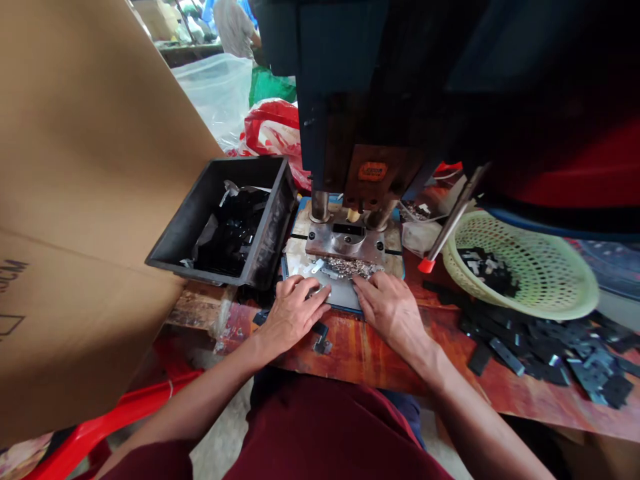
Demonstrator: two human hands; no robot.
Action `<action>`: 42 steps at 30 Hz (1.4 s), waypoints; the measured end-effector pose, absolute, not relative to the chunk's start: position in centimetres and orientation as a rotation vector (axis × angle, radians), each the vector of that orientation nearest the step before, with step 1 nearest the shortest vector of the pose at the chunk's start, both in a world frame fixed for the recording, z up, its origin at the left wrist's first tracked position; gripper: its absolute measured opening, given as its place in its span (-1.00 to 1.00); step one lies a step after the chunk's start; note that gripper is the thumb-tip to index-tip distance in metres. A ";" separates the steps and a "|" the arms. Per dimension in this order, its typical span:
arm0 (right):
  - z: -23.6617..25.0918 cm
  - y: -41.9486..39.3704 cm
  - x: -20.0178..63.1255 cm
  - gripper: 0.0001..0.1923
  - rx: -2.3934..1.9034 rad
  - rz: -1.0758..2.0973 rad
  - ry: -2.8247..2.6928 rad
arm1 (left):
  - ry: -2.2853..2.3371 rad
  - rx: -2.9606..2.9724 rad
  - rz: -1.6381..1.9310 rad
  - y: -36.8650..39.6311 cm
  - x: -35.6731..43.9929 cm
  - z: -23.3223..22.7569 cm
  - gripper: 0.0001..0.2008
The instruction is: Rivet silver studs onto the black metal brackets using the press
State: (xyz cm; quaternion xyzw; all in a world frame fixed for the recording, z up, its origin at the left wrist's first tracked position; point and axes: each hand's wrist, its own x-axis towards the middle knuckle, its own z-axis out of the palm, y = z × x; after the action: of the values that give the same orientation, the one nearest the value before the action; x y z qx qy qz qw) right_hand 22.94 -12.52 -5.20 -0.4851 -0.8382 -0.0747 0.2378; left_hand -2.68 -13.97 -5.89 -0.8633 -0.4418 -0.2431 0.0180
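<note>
Worn red-brown bench ran across the view, paint scuffed, near edge by the person's lap. Both hands lay flat, palms down, near that front edge on a grey plate at the press base. Left hand: fingers spread loose, tips on the plate, w/ a small metal piece under the fingertips; can't tell if pinched. Right hand: fingers together, extended, gripping nothing, tips just beside a heap of shiny metal bits. A dark clip lay on the bench betw. the wrists. Black parts were scattered twd the right end, near a pale green basket. Black bin sat at the left edge, cardboard box beside it. Press machine stood behind the plate, red-tipped lever slanting down. Far back: plastic bags and another person, blurred.
</note>
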 end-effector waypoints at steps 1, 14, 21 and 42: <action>-5.2 -12.5 22.7 -0.69 -1.330 -0.249 -2.320 | -1.344 -2.679 -0.775 -13.9 -2.5 -5.9 -0.68; -5.0 -15.1 21.4 -0.75 -1.213 -0.337 -2.371 | -1.398 -2.548 -1.259 -12.2 -2.0 -5.6 -0.88; -6.1 -15.7 20.3 -0.78 -1.048 -0.226 -2.395 | -2.285 -2.441 -2.003 -11.3 -0.8 -2.4 -0.77; -1.7 -2.1 20.6 -0.73 -1.247 -0.254 -2.058 | -2.693 -2.235 -2.612 -10.5 -2.1 -1.0 -0.74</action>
State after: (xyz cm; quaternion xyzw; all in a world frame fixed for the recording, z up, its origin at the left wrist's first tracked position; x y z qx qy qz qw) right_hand 20.64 -2.05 -1.75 -0.4823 -0.7957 -0.0980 0.3531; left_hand -2.11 -10.53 -1.03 -0.4187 -0.5045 -0.4893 -0.5751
